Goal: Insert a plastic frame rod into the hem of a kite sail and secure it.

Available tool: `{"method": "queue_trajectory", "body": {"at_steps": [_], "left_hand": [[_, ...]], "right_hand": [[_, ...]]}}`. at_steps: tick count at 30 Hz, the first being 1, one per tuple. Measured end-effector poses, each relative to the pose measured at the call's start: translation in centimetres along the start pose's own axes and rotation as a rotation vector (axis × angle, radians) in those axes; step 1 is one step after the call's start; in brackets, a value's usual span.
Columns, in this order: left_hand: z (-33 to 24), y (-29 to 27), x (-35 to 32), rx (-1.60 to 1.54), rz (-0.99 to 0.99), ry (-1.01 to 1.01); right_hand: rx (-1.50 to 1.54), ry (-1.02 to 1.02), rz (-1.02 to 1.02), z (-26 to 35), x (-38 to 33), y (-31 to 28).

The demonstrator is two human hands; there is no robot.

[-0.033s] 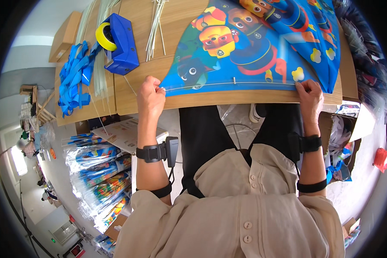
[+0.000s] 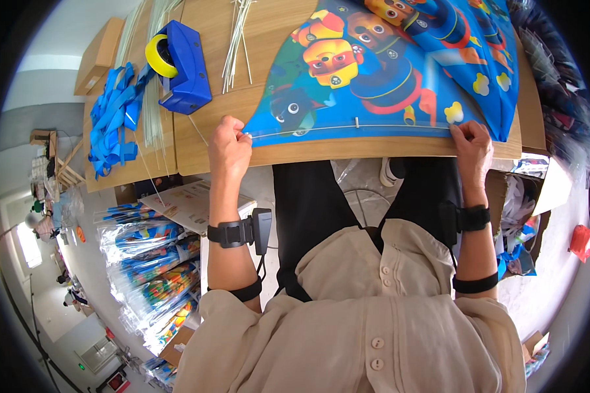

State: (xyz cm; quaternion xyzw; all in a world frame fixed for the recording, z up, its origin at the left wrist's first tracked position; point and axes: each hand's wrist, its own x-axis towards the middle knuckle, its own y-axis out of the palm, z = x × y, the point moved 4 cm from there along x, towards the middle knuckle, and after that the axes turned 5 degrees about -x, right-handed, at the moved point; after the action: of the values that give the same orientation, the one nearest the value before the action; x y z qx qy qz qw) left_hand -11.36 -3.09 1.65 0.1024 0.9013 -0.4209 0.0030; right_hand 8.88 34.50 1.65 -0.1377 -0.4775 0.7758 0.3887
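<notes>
Pinched shut, your left hand (image 2: 229,145) and right hand (image 2: 472,147) each gripped an end of the thin white rod (image 2: 347,128), stretching it along the colourful kite sheet (image 2: 387,72)'s near edge, flat on the wooden table (image 2: 196,141), probably to keep it straight.

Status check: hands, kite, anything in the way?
Left hand and right hand pinch the ends of the thin rod along the kite near edge. Kite flat on table. Tape dispenser off left, clear.

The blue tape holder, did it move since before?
No. The blue tape holder sits at the same spot on the wooden table, beside the blue ribbons.
</notes>
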Motion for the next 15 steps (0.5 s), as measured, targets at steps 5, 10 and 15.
{"method": "queue_trajectory", "body": {"at_steps": [5, 10, 15], "left_hand": [[0.4, 0.1, 0.0, -0.039, -0.006, 0.0], [-0.1, -0.2, -0.3, 0.002, -0.025, 0.019], [-0.2, -0.1, -0.2, 0.003, -0.019, -0.013]], "right_hand": [[-0.006, -0.003, 0.004, 0.0, 0.0, 0.0], [0.015, 0.006, 0.011, -0.4, 0.2, 0.2], [-0.004, 0.008, 0.015, -0.4, 0.5, 0.1]]}}
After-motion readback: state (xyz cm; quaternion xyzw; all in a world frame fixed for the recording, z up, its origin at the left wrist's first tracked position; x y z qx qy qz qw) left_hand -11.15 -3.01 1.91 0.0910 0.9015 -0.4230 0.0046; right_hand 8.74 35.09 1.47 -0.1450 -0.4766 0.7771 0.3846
